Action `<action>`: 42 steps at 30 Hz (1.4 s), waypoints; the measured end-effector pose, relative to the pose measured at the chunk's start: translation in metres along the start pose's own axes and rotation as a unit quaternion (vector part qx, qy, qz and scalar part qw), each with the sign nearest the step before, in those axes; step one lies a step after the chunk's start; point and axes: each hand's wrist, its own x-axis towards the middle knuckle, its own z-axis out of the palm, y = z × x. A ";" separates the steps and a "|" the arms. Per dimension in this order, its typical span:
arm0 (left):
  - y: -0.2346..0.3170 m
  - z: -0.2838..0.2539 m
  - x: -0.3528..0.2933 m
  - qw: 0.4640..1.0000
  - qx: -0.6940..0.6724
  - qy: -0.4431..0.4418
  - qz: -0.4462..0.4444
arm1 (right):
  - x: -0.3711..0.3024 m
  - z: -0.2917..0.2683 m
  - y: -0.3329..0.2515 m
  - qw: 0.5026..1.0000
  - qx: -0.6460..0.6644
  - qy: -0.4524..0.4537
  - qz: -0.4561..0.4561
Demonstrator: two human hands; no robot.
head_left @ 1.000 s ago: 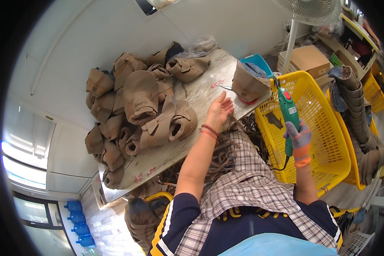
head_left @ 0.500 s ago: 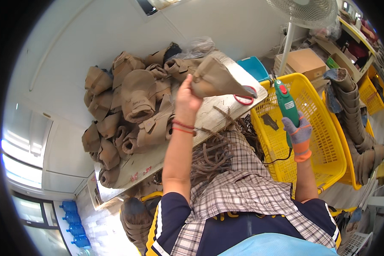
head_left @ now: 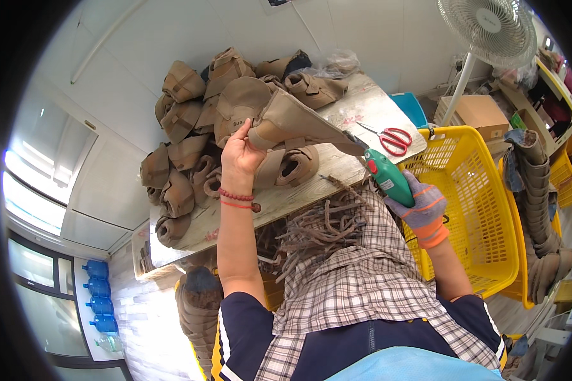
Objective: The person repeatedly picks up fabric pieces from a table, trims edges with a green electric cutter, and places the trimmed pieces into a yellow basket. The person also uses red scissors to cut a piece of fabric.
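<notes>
My left hand point(head_left: 243, 152) is closed around one end of a brown shoe upper point(head_left: 299, 124), held up over the table. The upper's narrow end points right. My right hand point(head_left: 419, 206), in a grey and orange glove, grips a green handheld power tool point(head_left: 389, 178) with a red switch. The tool's front end meets the upper's narrow tip; whether it presses into the material is hard to make out. Red-handled scissors point(head_left: 394, 141) lie on the table just beyond the tool. A bundle of brown strips point(head_left: 318, 228) rests on my checked apron point(head_left: 356, 279).
Many rolled brown uppers point(head_left: 187, 114) are piled on the white worktable point(head_left: 260, 213). To the right stands a yellow plastic basket point(head_left: 483, 222), with stacked uppers point(head_left: 531, 184) beyond it. A fan point(head_left: 489, 25), a cardboard box point(head_left: 480, 115) and a teal bin point(head_left: 410, 109) are farther back.
My right hand has brought the power tool left to the upper's narrow end, turning it from upright to slanted. The view has shifted, and the scissors now show fully.
</notes>
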 end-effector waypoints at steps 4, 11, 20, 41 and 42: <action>-0.011 0.003 0.000 1.000 0.007 0.001 -0.014 | -0.004 0.004 0.005 0.999 0.005 0.032 -0.026; -0.026 0.002 0.006 0.998 -0.001 -0.019 -0.061 | 0.000 0.002 0.007 0.998 0.023 0.043 -0.032; -0.065 0.017 -0.004 0.994 0.101 -0.049 -0.009 | 0.008 -0.006 0.004 0.990 0.121 -0.039 0.058; -0.140 0.006 -0.023 0.943 0.234 -0.170 0.162 | -0.003 0.004 -0.001 0.948 0.246 -0.046 0.195; -0.142 0.005 -0.023 0.942 0.237 -0.170 0.166 | -0.005 0.003 -0.002 0.946 0.252 -0.053 0.198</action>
